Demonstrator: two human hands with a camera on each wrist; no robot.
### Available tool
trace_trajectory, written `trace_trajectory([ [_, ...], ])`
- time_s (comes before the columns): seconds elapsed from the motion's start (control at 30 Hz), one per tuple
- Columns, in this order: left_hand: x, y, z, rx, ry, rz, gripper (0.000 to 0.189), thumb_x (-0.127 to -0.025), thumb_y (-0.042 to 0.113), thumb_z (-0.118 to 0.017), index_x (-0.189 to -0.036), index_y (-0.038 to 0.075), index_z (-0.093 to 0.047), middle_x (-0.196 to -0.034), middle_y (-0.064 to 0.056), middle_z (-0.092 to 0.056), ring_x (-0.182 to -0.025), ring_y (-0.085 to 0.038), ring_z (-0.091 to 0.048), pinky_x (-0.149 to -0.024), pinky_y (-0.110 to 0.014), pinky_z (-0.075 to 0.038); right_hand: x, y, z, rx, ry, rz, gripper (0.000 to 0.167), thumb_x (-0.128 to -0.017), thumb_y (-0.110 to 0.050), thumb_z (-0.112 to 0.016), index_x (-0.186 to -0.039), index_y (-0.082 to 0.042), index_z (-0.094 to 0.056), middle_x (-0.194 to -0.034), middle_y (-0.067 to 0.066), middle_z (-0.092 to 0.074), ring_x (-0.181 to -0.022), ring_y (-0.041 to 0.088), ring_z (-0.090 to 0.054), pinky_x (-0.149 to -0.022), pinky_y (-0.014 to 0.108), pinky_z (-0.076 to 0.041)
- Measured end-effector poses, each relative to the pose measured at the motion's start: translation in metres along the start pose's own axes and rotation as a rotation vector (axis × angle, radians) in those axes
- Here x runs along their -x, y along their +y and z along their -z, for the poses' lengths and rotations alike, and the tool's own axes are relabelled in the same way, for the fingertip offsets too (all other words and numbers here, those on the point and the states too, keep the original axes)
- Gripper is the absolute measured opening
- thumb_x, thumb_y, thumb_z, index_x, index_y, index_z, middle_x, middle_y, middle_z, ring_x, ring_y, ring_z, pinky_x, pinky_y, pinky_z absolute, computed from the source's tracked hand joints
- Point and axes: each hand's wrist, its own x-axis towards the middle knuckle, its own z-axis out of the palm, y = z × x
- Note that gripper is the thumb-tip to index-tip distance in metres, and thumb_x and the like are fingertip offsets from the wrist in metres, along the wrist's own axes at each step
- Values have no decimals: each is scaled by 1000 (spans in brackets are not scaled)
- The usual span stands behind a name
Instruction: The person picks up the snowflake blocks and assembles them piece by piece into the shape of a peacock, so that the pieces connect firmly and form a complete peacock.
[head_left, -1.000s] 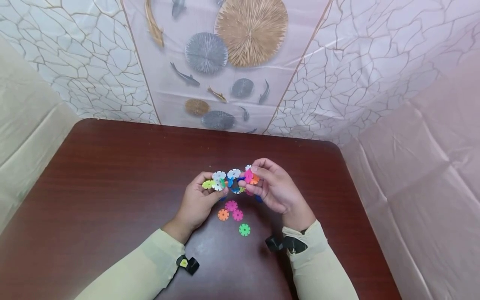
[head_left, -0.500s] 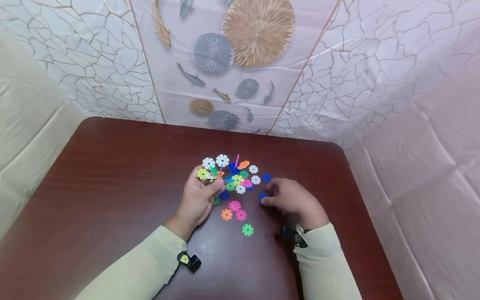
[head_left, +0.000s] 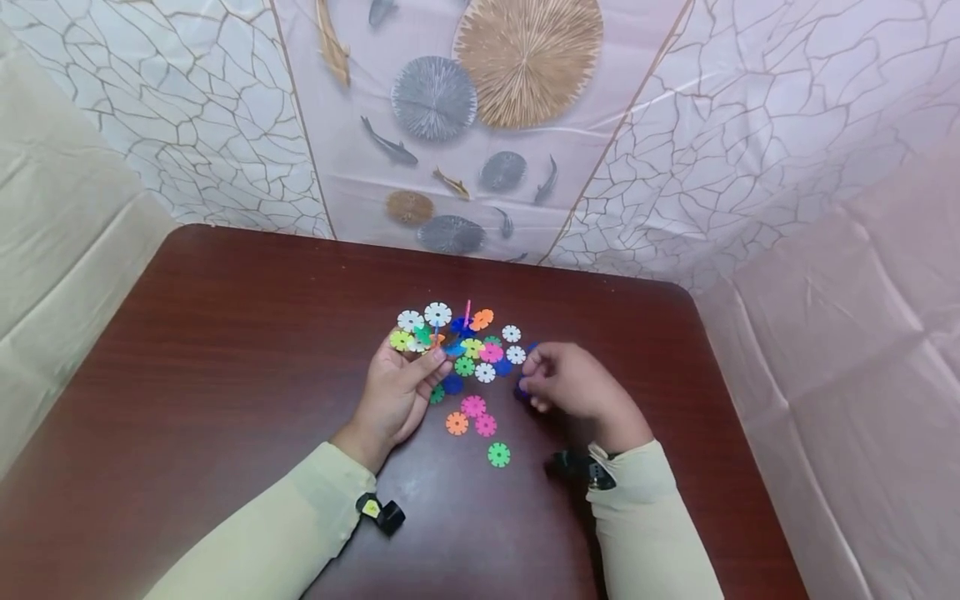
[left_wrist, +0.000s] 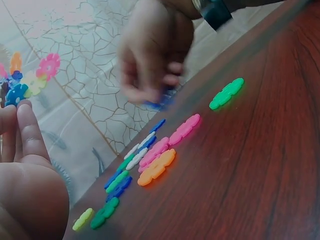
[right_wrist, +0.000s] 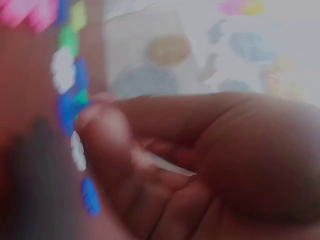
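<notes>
My left hand (head_left: 397, 392) grips a joined cluster of notched plastic snowflake discs (head_left: 438, 314), raised off the table. White, yellow, green, orange, blue and pink discs stick out from it at different angles; in the left wrist view its blue disc (left_wrist: 17, 93) sits by the fingertips. To the right, my right hand (head_left: 581, 385) pinches a blue snowflake disc (head_left: 521, 388) between thumb and fingers, low over the table. That disc shows blurred in the left wrist view, and most of it is covered by the fingers.
Loose discs lie flat between the hands: white (head_left: 485, 372), blue (head_left: 453, 384), pink (head_left: 472, 406), orange (head_left: 457, 423) and others. A bright green disc (head_left: 498, 454) lies nearest me. The dark red table (head_left: 247, 333) meets patterned cloth walls (head_left: 817, 333).
One second ago both hands were at the cluster. My right hand has since left it, moved right and down to the table, and taken a blue snowflake disc. The left hand keeps its hold.
</notes>
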Motion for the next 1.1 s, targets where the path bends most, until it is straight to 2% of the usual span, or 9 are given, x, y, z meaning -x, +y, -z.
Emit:
trace_trajectory([
  [0.07,0,-1,1,-4,-14,-7,52,-110,-6,-66,-155,12,-48,-134,-8,-71,-106,-16,-81,-94,-31,-69,2,-7,2,-195,63,49,15,-104,-9,-81,-116,-4,-74,-98,17,-78,-83,27,-82,-79,38,-71],
  [0.17,0,-1,1,-28,-34,-13,56,-109,-6,-67,-158,14,-46,-135,-9,-70,-106,-19,-83,-93,-33,-69,8,-23,1,-426,157,109,27,-104,-10,-82,-128,-1,-75,-110,22,-79,-91,28,-85,-83,39,-72],
  [0.3,1,-2,0,-70,-26,-16,53,-109,-8,-66,-153,17,-47,-128,-7,-71,-100,-17,-83,-91,-35,-70,14,-39,-7,-543,188,124,36,-103,-15,-84,-133,3,-74,-116,31,-79,-87,23,-86,-81,38,-71],
  [0.4,2,-3,0,-114,-12,-28,50,-108,-10,-66,-147,18,-49,-123,-6,-72,-99,-15,-82,-91,-35,-70,15,-43,-12,-557,204,132,35,-103,-13,-84,-131,5,-74,-112,32,-80,-80,20,-84,-76,37,-71],
  [0.6,4,-5,-2,-209,-38,-82,46,-106,-11,-69,-140,14,-51,-124,-7,-71,-106,-16,-81,-92,-34,-70,15,-43,-16,-539,224,170,25,-103,-10,-82,-124,3,-77,-99,15,-84,-70,20,-80,-64,34,-69],
  [0.7,4,-6,-4,-232,-29,-98,45,-105,-12,-69,-137,14,-52,-122,-7,-72,-104,-15,-80,-91,-34,-70,15,-44,-17,-539,219,163,23,-103,-10,-83,-122,1,-77,-98,12,-84,-69,20,-80,-62,33,-68],
  [0.87,5,-5,-5,-260,1,-106,46,-104,-14,-70,-136,16,-53,-120,-6,-73,-101,-14,-81,-90,-33,-70,17,-45,-17,-544,223,145,22,-102,-9,-83,-121,1,-77,-95,13,-83,-68,21,-80,-62,34,-69],
  [1.1,5,-3,-7,-263,11,-120,46,-103,-16,-70,-133,15,-54,-116,-8,-70,-100,-15,-81,-92,-34,-70,18,-47,-18,-526,232,155,26,-101,-16,-87,-119,0,-76,-97,16,-83,-69,22,-81,-68,37,-71],
])
